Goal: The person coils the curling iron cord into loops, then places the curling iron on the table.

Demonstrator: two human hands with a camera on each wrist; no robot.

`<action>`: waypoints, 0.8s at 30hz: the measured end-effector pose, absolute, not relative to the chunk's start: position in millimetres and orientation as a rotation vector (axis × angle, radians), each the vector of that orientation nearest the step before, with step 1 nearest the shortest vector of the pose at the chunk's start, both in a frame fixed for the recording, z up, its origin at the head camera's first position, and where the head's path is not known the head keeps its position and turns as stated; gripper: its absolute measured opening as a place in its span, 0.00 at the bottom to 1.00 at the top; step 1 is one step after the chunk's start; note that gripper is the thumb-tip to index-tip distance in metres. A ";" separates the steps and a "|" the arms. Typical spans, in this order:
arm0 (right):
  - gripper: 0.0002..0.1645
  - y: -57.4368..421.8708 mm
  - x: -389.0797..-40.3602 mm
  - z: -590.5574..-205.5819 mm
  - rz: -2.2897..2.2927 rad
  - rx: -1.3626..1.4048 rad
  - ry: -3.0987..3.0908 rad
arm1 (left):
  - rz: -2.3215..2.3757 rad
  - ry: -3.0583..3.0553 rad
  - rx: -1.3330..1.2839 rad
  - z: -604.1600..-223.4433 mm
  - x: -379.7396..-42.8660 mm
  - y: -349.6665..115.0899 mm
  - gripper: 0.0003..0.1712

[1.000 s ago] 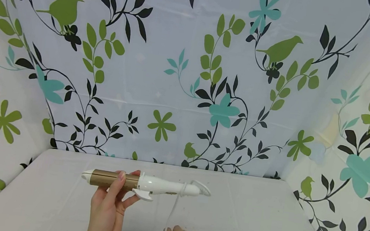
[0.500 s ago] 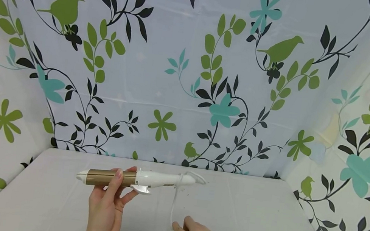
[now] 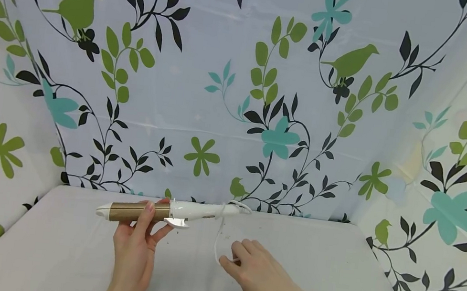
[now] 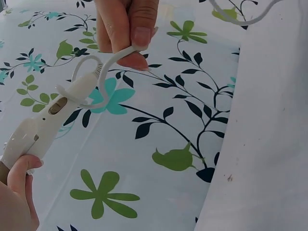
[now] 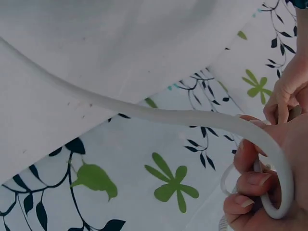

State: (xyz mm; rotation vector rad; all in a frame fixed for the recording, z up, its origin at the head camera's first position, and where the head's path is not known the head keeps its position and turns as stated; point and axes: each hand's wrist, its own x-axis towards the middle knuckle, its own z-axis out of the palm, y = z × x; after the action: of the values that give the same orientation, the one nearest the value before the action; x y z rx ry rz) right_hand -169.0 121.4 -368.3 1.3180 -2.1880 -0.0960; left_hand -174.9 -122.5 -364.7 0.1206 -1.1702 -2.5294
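The left hand (image 3: pixel 135 246) grips a curling iron (image 3: pixel 184 210) by its gold barrel (image 3: pixel 126 212) above the desk (image 3: pixel 332 267); the right hand (image 3: pixel 255 269) pinches its white cord (image 5: pixel 192 117), whose bend within the palm the right wrist view shows and the head view hides. Iron nearly level, tip left, cord end right. Cord loops round its handle (image 4: pixel 53 113); patterned fabric (image 3: pixel 185 111) hangs behind

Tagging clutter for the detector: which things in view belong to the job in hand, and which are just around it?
Job:
curling iron, gripped by the left hand
white cord, pinched by the right hand

Just around:
white table
bird-and-leaf cloth behind it
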 end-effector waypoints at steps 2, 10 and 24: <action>0.22 124.4 -178.9 -364.2 -0.120 1.338 -2.143 | -2.530 -1.149 0.093 -364.5 -182.4 -122.5 0.18; 0.14 126.2 -208.8 -354.4 -0.239 1.416 -2.087 | -2.567 -1.065 0.045 -365.3 -199.3 -122.2 0.17; 0.10 117.5 -214.2 -351.0 -0.009 1.533 -2.064 | -2.502 -1.135 0.044 -381.9 -200.2 -115.8 0.17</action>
State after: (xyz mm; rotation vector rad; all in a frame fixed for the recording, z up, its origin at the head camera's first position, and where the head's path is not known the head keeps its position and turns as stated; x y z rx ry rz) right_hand -214.2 117.5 -351.0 1.5328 -2.0643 -0.0087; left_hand -200.2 -115.8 -381.9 0.0440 -1.1351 -2.5019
